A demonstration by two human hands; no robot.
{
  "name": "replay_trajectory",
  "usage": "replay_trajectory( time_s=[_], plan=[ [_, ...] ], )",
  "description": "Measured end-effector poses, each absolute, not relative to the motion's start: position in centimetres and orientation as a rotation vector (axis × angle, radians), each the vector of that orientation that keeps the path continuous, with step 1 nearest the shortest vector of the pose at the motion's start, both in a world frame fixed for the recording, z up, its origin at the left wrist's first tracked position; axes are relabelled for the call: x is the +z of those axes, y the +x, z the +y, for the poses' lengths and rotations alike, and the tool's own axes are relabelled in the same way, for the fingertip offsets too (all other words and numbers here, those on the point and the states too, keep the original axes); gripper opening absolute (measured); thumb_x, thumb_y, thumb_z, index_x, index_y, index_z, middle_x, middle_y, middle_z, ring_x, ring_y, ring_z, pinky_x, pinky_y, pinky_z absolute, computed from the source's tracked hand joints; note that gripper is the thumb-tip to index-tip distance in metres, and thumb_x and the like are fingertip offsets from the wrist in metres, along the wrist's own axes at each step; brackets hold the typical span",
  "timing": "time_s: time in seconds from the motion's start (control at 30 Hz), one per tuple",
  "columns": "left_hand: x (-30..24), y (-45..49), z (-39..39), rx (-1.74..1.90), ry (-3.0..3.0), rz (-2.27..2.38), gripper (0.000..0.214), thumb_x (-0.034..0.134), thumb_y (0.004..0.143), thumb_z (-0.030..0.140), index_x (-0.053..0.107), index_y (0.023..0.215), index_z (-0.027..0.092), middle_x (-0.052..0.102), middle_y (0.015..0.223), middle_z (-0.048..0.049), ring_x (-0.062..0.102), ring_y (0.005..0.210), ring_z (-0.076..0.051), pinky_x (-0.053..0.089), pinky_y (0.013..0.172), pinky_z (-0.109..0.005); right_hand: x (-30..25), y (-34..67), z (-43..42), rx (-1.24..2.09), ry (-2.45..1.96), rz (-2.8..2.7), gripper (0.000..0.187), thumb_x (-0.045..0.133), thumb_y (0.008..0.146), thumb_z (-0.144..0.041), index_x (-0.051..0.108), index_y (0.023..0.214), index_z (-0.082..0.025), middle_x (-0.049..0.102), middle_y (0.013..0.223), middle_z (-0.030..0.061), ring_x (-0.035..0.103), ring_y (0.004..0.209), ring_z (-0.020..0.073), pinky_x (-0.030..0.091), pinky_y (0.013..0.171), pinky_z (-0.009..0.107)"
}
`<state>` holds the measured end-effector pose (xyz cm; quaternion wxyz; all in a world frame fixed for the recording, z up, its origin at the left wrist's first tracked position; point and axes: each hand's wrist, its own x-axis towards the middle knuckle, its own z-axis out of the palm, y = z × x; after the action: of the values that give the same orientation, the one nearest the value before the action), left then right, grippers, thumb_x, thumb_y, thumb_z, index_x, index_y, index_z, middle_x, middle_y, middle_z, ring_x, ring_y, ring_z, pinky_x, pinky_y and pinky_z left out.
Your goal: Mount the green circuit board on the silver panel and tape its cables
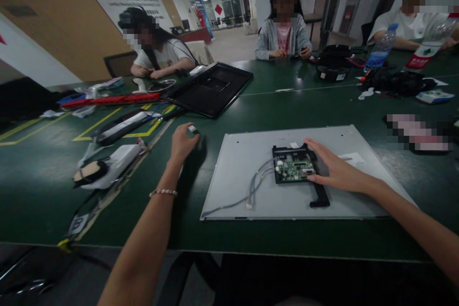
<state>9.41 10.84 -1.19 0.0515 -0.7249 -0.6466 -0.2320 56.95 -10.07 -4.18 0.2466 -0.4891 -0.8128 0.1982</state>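
Observation:
A grey metal display panel [229, 167] lies flat on the green table before me. On it sits a black plastic bracket [319, 196] carrying a green circuit board [292, 170]. My right hand [335, 167] is closed on the right side of this bracket, thumb near the board's connector and fingers at the top edge. Grey cables [253, 184] run from the board's left side across the panel. Left of the panel, my left hand [183, 142] is raised above the table, pinching a small whitish piece [193, 129] whose kind I cannot make out.
A black plastic monitor cover [211, 87] lies beyond my left hand. At left are a white device with a black strap [114, 165] and a long red strip [111, 100]. A phone [418, 132] and bottles [382, 48] are at right. Several people sit around the table.

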Motion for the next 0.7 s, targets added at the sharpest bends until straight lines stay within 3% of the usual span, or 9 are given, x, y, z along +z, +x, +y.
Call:
replay_trajectory(
  time_s=[0.27, 0.47, 0.7],
  plan=[
    [-2.5, 8.7, 13.2, -0.616, -2.12, -2.085, 0.043, 0.056, 0.085, 0.024, 0.062, 0.126, 0.01, 0.067, 0.125, -0.014, 0.061, 0.114, -0.025, 0.043, 0.1, -0.032, -4.4, 57.1, -9.9, 0.59, -1.313, -2.095, 0.071, 0.044, 0.098, -0.047, 0.006, 0.158, -0.039, 0.021, 0.164, 0.0039, 0.024, 0.148, 0.0312, 0.024, 0.118, 0.06],
    [-2.0, 9.5, 13.4, -0.444, -2.013, -2.182, 0.038, 0.047, 0.089, 0.025, 0.07, 0.117, 0.011, 0.071, 0.117, -0.0156, 0.066, 0.103, -0.026, 0.045, 0.087, -0.031, -5.0, 57.2, -9.3, 0.606, -1.303, -2.041, 0.066, 0.041, 0.1, -0.048, 0.011, 0.158, -0.038, 0.026, 0.163, 0.0043, 0.026, 0.148, 0.0303, 0.027, 0.117, 0.059],
    [0.6, 11.9, 11.2, -0.536, -2.028, -2.029, 0.04, 0.043, 0.093, 0.025, 0.069, 0.121, 0.018, 0.072, 0.115, -0.0102, 0.066, 0.103, -0.025, 0.046, 0.087, -0.032, -4.9, 57.1, -9.4, 0.623, -1.323, -2.012, 0.062, 0.04, 0.1, -0.047, 0.017, 0.157, -0.036, 0.03, 0.161, 0.005, 0.028, 0.147, 0.029, 0.027, 0.118, 0.058]
  ],
)
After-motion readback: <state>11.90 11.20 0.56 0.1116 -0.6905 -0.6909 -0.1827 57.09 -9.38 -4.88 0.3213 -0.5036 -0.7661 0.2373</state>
